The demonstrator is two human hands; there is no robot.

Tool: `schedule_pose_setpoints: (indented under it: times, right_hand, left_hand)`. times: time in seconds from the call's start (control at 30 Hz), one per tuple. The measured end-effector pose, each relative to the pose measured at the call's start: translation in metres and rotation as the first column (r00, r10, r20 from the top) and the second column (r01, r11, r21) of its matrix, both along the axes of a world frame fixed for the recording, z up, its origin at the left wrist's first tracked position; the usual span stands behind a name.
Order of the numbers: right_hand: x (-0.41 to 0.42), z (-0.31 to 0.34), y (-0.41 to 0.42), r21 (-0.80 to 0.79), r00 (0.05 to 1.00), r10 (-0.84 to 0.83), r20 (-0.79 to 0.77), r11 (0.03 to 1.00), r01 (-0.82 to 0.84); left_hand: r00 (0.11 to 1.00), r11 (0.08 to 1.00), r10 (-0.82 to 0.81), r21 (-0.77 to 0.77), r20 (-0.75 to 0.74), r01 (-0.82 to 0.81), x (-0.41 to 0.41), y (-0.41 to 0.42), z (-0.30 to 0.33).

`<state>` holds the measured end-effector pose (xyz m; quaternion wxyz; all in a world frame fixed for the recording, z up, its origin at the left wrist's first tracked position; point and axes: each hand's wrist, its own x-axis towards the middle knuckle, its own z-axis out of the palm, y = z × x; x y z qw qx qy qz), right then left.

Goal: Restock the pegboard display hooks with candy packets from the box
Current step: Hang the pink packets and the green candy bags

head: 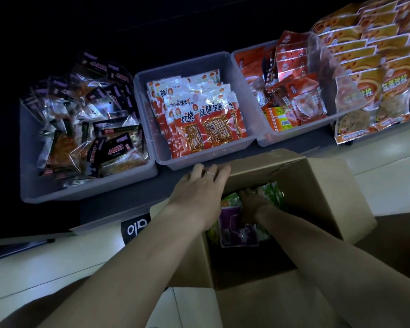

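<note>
Head view showed the right hand point(251, 204) deep in the box point(317, 185), fingers on packets point(237, 228), grip unclear; left hand point(199, 190) lay flat on the rim.

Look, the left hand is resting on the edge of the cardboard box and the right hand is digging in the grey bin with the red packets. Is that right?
Not quite. The left hand does rest on the cardboard box's edge, but the head view shows the right hand reaching down inside that same box, among the purple and green packets, not in the grey bin of red packets.
</note>
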<state>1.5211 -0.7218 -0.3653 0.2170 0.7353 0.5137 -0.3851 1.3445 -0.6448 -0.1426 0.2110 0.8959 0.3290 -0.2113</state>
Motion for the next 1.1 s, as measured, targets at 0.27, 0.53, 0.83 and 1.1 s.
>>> schedule_pose_setpoints:
  times: [0.27, 0.53, 0.83, 1.1]
  right_hand:
    - [0.004, 0.0, -0.002, 0.06, 0.996, 0.022, -0.085, 0.998, -0.016]
    - [-0.009, 0.087, -0.007, 0.142, 0.984, 0.046, -0.172, 0.99, -0.022]
    - [0.004, 0.244, -0.014, 0.168, 0.907, 0.058, -0.418, 0.986, 0.015]
    - [0.021, 0.404, -0.039, 0.351, 0.823, 0.145, -0.549, 0.934, 0.069]
  left_hand:
    - [1.0, 1.0, -0.022, -0.014, -0.022, 0.022, 0.005, 0.002, 0.001]
    - [0.997, 0.999, -0.032, -0.023, -0.07, 0.031, 0.009, 0.005, 0.008]
    - [0.977, 0.994, 0.054, -0.104, 0.204, -0.033, -0.003, -0.025, 0.054]
    - [0.819, 0.932, 0.268, -0.353, 0.507, -0.086, -0.003, -0.052, 0.138]
